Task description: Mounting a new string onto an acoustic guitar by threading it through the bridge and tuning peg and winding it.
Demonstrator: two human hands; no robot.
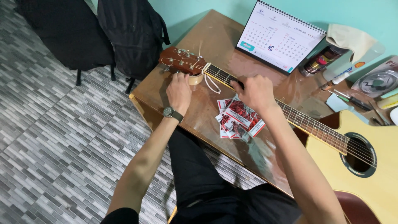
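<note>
An acoustic guitar point(365, 166) lies across the brown table point(215, 37), its reddish headstock point(180, 61) pointing to the table's far left corner. My left hand point(179, 89), with a wristwatch on the wrist, reaches under the headstock at its tuning pegs, next to a small round roll point(195, 79) that props the neck. My right hand point(255, 92) presses down on the neck's strings point(315, 124) near the first frets. Loose string ends curl from the headstock. Several red and white paper packets point(238, 120) lie on the table just below my right hand.
A desk calendar point(280, 35) stands at the back. A jar, a cloth, pens and a round case point(377, 82) crowd the back right. Two dark bags point(132, 35) rest on chairs on the tiled floor beyond the table's left corner.
</note>
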